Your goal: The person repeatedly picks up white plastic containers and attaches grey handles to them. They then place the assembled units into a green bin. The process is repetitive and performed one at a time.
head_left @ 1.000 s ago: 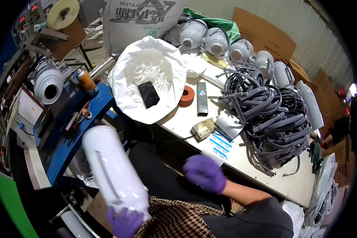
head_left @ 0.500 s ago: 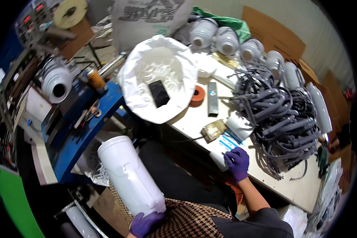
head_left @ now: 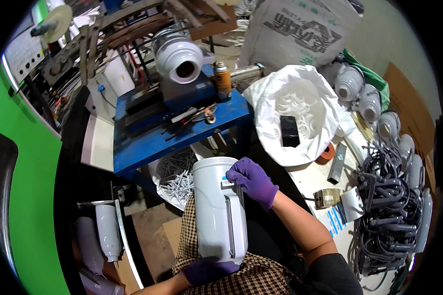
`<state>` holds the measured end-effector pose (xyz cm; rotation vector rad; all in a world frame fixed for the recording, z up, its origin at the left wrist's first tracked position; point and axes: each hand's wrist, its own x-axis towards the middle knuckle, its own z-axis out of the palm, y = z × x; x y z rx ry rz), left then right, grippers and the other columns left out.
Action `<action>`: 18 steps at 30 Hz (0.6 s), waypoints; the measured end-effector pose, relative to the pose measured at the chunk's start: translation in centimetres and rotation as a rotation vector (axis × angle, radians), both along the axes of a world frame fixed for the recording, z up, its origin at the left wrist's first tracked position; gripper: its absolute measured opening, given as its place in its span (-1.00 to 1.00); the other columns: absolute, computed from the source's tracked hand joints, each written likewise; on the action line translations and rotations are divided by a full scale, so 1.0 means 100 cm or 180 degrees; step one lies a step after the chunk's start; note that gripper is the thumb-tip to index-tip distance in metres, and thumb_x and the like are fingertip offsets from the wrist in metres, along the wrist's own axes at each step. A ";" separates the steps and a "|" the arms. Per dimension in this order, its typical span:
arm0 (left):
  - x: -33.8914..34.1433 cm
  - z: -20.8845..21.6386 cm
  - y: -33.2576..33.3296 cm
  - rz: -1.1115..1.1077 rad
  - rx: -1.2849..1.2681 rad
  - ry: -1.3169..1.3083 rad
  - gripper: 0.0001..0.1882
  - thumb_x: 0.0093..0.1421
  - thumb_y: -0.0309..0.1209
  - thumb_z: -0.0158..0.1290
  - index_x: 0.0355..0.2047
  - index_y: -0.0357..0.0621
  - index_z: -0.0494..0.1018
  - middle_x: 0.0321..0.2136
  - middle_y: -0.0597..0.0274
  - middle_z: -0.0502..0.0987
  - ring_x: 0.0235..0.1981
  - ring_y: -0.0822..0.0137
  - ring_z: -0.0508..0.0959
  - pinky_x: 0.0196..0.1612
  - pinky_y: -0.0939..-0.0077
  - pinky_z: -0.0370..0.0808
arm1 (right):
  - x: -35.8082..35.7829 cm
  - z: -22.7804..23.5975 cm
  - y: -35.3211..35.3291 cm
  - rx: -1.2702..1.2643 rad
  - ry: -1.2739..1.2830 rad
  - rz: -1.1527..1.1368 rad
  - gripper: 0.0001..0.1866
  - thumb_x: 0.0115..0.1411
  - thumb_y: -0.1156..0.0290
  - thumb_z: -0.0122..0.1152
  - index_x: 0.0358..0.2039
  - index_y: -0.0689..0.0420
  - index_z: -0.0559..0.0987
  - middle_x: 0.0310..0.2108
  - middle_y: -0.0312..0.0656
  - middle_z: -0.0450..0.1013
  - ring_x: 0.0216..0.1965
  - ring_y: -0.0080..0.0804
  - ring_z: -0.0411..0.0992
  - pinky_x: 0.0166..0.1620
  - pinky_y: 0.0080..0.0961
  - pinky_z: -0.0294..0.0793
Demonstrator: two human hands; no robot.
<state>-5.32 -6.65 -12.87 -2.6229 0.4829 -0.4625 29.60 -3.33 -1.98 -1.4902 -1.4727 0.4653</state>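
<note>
A pale grey plastic jug (head_left: 212,211) with a long side handle (head_left: 233,223) stands tilted on my lap, its threaded mouth away from me. My left hand (head_left: 209,271), in a purple glove, is closed around its base; the fingers under it are partly hidden. My right hand (head_left: 253,181), also gloved, is at the jug's upper wall above the handle. Its bent fingertips are on a small blue-and-white label (head_left: 226,181) that lies against the wall. Label sheets (head_left: 335,221) with blue-and-white stickers lie on the white table.
At the right are a tangle of grey straps and handles (head_left: 389,211), more jugs (head_left: 369,103), a tape roll (head_left: 326,153) and a metal bar (head_left: 337,163). A white sack of rings (head_left: 298,108) stands ahead. Left is a blue bench (head_left: 182,140) with a spray can (head_left: 222,81).
My view has turned left. The jug has been turned so its handle faces me. My right hand has moved from the label sheet to the jug's wall, where a label now shows.
</note>
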 end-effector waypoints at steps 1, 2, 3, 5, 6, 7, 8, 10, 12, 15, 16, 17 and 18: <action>-0.001 -0.001 -0.001 0.0019 0.0028 -0.0029 -0.36 0.44 -0.33 -0.17 0.48 0.00 -0.04 0.43 0.14 0.15 0.41 0.24 0.21 0.45 0.34 0.14 | -0.005 -0.002 0.005 0.0091 -0.0018 -0.0099 -0.83 0.30 0.33 0.22 -0.38 0.15 0.59 -0.42 -0.19 0.47 -0.28 -0.22 0.41 -0.13 -0.34 0.42; -0.002 -0.003 -0.002 0.0036 0.0083 -0.0053 -0.36 0.45 -0.34 -0.17 0.49 0.04 -0.04 0.43 0.16 0.16 0.40 0.26 0.22 0.45 0.35 0.15 | -0.009 -0.004 0.007 0.0005 -0.0033 -0.0144 -0.82 0.29 0.32 0.23 -0.39 0.15 0.59 -0.42 -0.19 0.47 -0.28 -0.22 0.41 -0.13 -0.34 0.42; -0.001 -0.004 -0.002 0.0061 0.0156 -0.0099 -0.36 0.45 -0.34 -0.17 0.49 0.07 -0.04 0.43 0.19 0.17 0.40 0.28 0.23 0.44 0.36 0.16 | -0.013 -0.006 0.007 -0.0063 -0.0046 -0.0278 -0.81 0.29 0.30 0.24 -0.39 0.15 0.59 -0.42 -0.19 0.47 -0.28 -0.23 0.40 -0.13 -0.34 0.42; 0.000 -0.001 -0.001 0.0189 0.0283 -0.0163 -0.36 0.46 -0.36 -0.18 0.50 0.14 -0.04 0.42 0.24 0.19 0.39 0.31 0.25 0.43 0.37 0.18 | -0.016 -0.012 0.008 -0.0191 -0.0069 -0.0358 -0.76 0.23 0.21 0.32 -0.43 0.11 0.59 -0.42 -0.20 0.47 -0.26 -0.23 0.41 -0.13 -0.32 0.42; 0.002 0.004 0.000 0.0301 0.0252 -0.0150 -0.36 0.46 -0.36 -0.18 0.50 0.18 -0.04 0.42 0.26 0.20 0.39 0.33 0.26 0.43 0.38 0.19 | -0.017 -0.015 0.010 -0.0182 -0.0252 -0.0438 -0.74 0.20 0.19 0.34 -0.44 0.11 0.60 -0.40 -0.20 0.47 -0.24 -0.22 0.41 -0.13 -0.31 0.41; 0.003 0.012 0.003 0.0678 -0.0382 0.0479 -0.37 0.42 -0.31 -0.11 0.47 0.21 0.04 0.41 0.24 0.21 0.38 0.30 0.26 0.40 0.35 0.22 | -0.014 -0.019 0.011 -0.0174 -0.0430 -0.0530 -0.73 0.18 0.16 0.37 -0.46 0.10 0.60 -0.38 -0.19 0.47 -0.22 -0.21 0.41 -0.13 -0.31 0.41; 0.004 0.024 0.005 0.1137 -0.1008 0.0979 -0.38 0.38 -0.25 -0.04 0.43 0.25 0.12 0.40 0.21 0.21 0.38 0.26 0.27 0.38 0.33 0.24 | -0.012 -0.024 0.015 0.0095 -0.1203 -0.0763 -0.71 0.10 0.13 0.44 -0.39 0.08 0.61 -0.25 -0.12 0.46 -0.17 -0.15 0.40 -0.12 -0.32 0.41; 0.005 0.054 0.012 0.1874 -0.2245 0.2099 -0.39 0.30 -0.13 0.11 0.36 0.33 0.28 0.39 0.15 0.23 0.37 0.20 0.28 0.33 0.28 0.29 | -0.001 -0.031 0.022 0.0644 -0.0836 -0.0860 -0.43 0.08 0.05 0.45 0.00 0.14 0.55 -0.04 -0.02 0.44 -0.08 -0.11 0.46 -0.06 -0.24 0.46; -0.005 0.089 0.021 0.1774 -0.3593 0.0798 -0.37 0.30 -0.11 0.14 0.36 0.31 0.29 0.39 0.11 0.21 0.35 0.07 0.30 0.30 0.08 0.33 | 0.009 -0.035 0.027 -0.0124 0.0596 -0.0571 -0.24 0.09 -0.05 0.46 0.15 0.21 0.48 -0.01 0.02 0.50 -0.06 -0.14 0.52 0.03 -0.28 0.50; -0.017 0.122 0.020 0.1751 -0.6803 -0.0557 -0.28 0.25 -0.15 0.20 0.39 0.20 0.21 0.39 0.07 0.19 0.33 -0.04 0.32 0.28 -0.10 0.36 | 0.007 -0.027 0.029 -0.1134 0.0440 -0.0891 -0.19 0.06 -0.13 0.48 0.14 0.22 0.52 -0.04 0.05 0.58 -0.07 -0.16 0.59 0.06 -0.31 0.53; -0.022 0.123 0.020 0.1864 -0.7930 -0.0885 -0.19 0.22 -0.22 0.24 0.42 0.12 0.13 0.38 0.06 0.19 0.33 -0.03 0.31 0.29 -0.09 0.35 | -0.001 -0.021 0.029 -0.1139 0.0411 -0.0825 -0.23 0.06 -0.13 0.47 0.09 0.21 0.56 -0.10 0.04 0.60 -0.06 -0.16 0.59 0.07 -0.33 0.52; -0.025 0.117 0.016 0.1817 -0.7673 -0.1260 -0.04 0.12 -0.29 0.33 0.44 -0.01 0.04 0.36 0.05 0.20 0.32 0.02 0.32 0.29 0.01 0.37 | -0.009 -0.013 0.030 -0.0955 0.0410 -0.0650 -0.16 0.06 -0.14 0.47 0.19 0.20 0.51 -0.08 0.06 0.59 -0.04 -0.13 0.59 0.09 -0.33 0.51; -0.031 0.108 0.017 0.1877 -0.7518 -0.1441 -0.06 0.14 -0.30 0.30 0.44 0.01 0.03 0.30 0.05 0.23 0.23 0.06 0.32 0.20 0.06 0.36 | -0.017 -0.002 0.038 -0.0423 0.0222 -0.0537 -0.13 0.07 -0.13 0.45 0.26 0.16 0.45 -0.09 0.05 0.59 -0.06 -0.12 0.59 0.06 -0.32 0.52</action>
